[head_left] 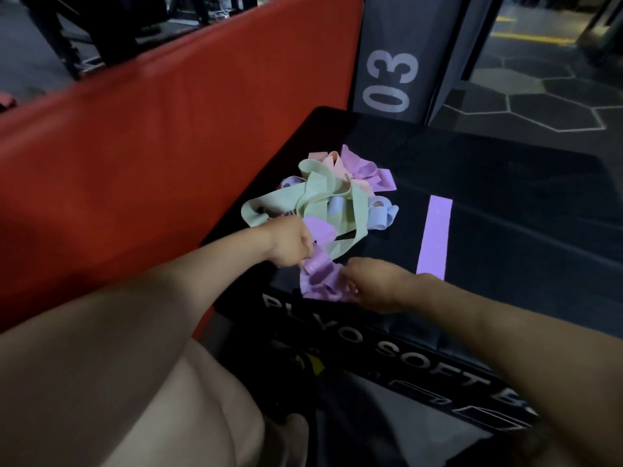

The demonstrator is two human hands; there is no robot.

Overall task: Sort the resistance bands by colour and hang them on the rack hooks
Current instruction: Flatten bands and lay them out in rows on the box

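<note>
My left hand (290, 242): fist closed on the purple band (318, 276), at the tangled pile's (323, 193) near edge.
My right hand (374, 284): fingers curled, pinching that band's other end.
Flat purple band (435, 235): laid straight, apart — right of the pile.
Surface: black plyo box (505, 203) — red pad (151, 129) alongside, hexagon-patterned floor (539, 92) beyond.

We reach both bare forearms forward and inward. Our left hand (289, 242) curls closed, knuckles up; our right hand (372, 284) sits just beside it, fingers bent and pinched.
</note>
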